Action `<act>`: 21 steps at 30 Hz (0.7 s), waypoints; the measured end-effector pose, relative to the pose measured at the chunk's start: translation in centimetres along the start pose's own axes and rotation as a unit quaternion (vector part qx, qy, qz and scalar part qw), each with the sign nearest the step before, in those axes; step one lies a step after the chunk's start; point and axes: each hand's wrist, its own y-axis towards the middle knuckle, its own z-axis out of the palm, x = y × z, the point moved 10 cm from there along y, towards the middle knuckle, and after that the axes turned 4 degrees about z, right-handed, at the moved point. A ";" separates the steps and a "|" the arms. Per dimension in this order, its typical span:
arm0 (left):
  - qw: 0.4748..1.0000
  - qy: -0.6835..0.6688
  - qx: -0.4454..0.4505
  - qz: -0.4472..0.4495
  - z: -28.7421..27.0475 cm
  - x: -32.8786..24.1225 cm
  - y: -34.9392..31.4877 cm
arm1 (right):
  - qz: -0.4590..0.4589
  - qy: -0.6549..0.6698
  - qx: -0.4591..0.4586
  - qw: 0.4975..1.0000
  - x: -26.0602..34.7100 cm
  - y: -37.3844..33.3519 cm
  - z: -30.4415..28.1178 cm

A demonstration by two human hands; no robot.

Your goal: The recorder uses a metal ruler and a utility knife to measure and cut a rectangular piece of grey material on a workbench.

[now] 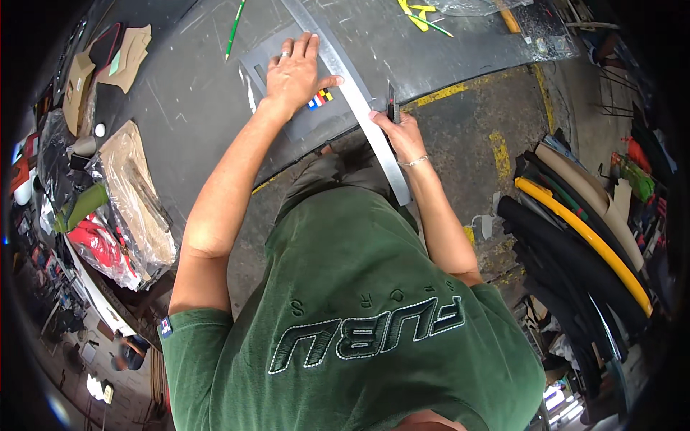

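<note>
The person's green shirt [345, 309] fills the lower middle of the view, and both forearms run upward from it to the desk [187, 93].

Right hand [402, 129]: it sits at the near edge of the desk, just right of the long metal ruler [359, 100]. Its grip is pressed together around a dark utility knife [392, 108], held upright with the tip against the ruler's right edge. A thin bracelet [414, 162] circles the wrist.

Left hand [293, 72]: it lies palm down, grip spread flat, with the fingers pointing away from the body. The palm presses on a grey sheet [280, 57] that lies on the desk; the thumb reaches right and touches the ruler. A ring shows on one finger.

The ruler runs diagonally from the far middle of the desk, across the grey sheet, and overhangs the near edge above the person's trousers. A small multicoloured patch [320, 98] lies on the sheet between the left wrist and the ruler.

To the left on the desk lie plastic-wrapped bundles [133, 194] and tan cardboard pieces [108, 65]. Farther off lie a green pencil [234, 29] and yellow scraps [418, 14]. On the floor at right, well apart from the desk, stand rolls of material [575, 237], one of them yellow.
</note>
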 end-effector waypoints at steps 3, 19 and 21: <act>0.999 -0.013 -0.042 0.029 0.3 0.4 -0.3 | 0.004 0.033 -0.005 0.999 -0.3 -0.3 0.2; 0.988 -0.080 -0.124 0.044 0.7 0.9 -0.9 | 0.005 0.038 -0.013 0.999 -0.3 -0.5 0.0; 0.987 -0.085 -0.128 0.044 0.6 0.9 -0.8 | -0.004 0.038 -0.010 0.999 0.1 -0.6 0.1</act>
